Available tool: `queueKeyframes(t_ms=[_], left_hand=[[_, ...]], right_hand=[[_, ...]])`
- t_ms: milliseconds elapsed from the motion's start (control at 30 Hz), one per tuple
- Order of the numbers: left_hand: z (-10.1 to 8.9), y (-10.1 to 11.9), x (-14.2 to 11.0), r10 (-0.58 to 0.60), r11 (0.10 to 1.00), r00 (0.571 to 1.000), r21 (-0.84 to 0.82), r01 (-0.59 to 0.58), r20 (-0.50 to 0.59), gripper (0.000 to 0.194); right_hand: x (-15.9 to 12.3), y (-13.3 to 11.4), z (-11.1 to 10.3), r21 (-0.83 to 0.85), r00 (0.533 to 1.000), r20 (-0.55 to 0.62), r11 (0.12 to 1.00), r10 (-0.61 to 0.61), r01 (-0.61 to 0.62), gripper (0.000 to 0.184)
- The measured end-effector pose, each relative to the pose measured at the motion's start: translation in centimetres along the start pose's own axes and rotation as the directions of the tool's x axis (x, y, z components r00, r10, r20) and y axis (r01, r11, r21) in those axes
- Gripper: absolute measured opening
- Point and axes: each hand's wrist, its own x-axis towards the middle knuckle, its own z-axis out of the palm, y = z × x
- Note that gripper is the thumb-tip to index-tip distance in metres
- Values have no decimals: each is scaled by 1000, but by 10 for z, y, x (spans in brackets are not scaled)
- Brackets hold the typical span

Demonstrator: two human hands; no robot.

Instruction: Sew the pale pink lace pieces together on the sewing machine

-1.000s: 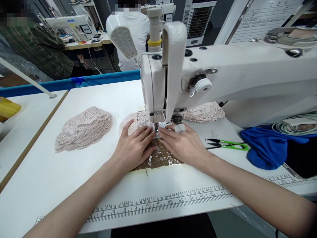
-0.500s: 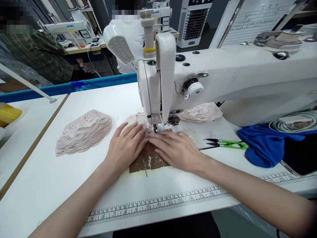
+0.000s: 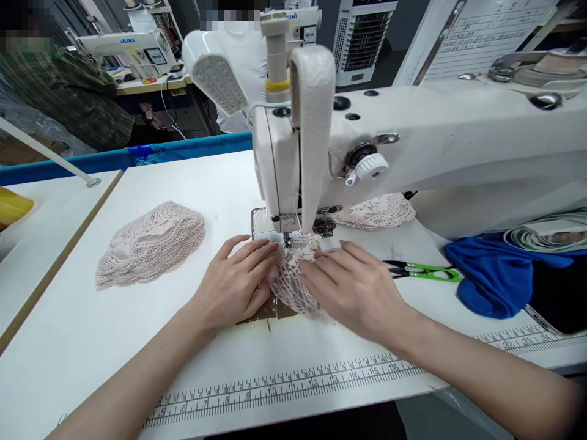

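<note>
A pale pink lace piece [image 3: 293,278] lies at the presser foot [image 3: 287,239] of the white sewing machine [image 3: 293,153], its near part spread toward me over the brown plate [image 3: 261,315]. My left hand [image 3: 241,275] rests at the lace's left edge, fingers bent and pressed together on it. On the right side, my right hand [image 3: 353,284] grips the lace edge between thumb and fingers. A stack of lace pieces [image 3: 151,244] sits on the table left of my hands. Behind the needle area, more lace [image 3: 376,211] lies under the machine arm.
Green-handled thread snips [image 3: 428,272] lie right of my right hand. Beyond them are a blue cloth [image 3: 490,275], a coil of pale tape [image 3: 545,232] and a phone [image 3: 559,299]. A printed ruler [image 3: 275,391] runs along the front edge. Two people sit at the back.
The lace has been turned and drawn toward me, now covering part of the brown plate. My right hand has moved right, and the hands are farther apart.
</note>
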Motion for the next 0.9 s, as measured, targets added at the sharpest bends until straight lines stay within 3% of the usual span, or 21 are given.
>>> queueKeyframes(t_ms=[100,200,267,400,700,900], left_hand=[[1,-1,0,-15,1000,1000,-18,15,6,40],[2,-1,0,-22,999,999,-29,23,29,41],[4,1,0,-20,1000,999,-23,21,47,42],[7,4,2,1,1000,999,18,-1,40,44],[9,6,1,60,998,998,-17,-60,24,44],[6,10,2,49,997,997,57,-52,53,40]], right_hand=[[0,-7,-3,153,994,99,988,-43,28,21],[-1,-7,-1,143,981,190,987,44,-72,25],[-1,-1,3,55,973,198,990,119,-132,27],[-2,13,12,-38,965,229,992,127,-121,29],[5,23,20,93,938,282,967,202,-236,40],[9,25,21,100,939,281,968,196,-232,47]])
